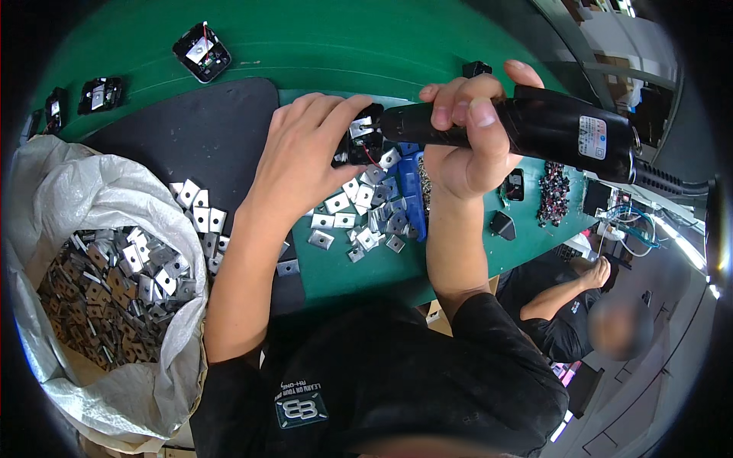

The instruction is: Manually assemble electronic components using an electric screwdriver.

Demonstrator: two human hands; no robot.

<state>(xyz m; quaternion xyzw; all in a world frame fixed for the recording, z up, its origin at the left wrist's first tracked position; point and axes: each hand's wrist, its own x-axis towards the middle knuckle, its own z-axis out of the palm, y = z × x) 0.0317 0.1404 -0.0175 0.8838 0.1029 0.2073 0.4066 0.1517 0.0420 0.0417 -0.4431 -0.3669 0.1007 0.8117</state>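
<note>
My left hand (301,149) is closed around a small black housing (343,153) on the green table. A silver metal plate (360,127) sits inside it, and a thin red wire trails from it. In my right hand (477,145) lies a black electric screwdriver (557,126), held level with its cord running off to the right. Its front end meets the housing by the plate; the bit's tip is too small to make out. Just below both hands, loose square metal plates with centre holes (336,202) are scattered beside a blue tray (413,195) of small screws.
A white woven sack (114,183) full of metal plates stands at the left. Several open black housings (202,53) lie along the far left, past a black mat (221,114). To the right are a heap of small parts (554,191) and a seated co-worker (561,305).
</note>
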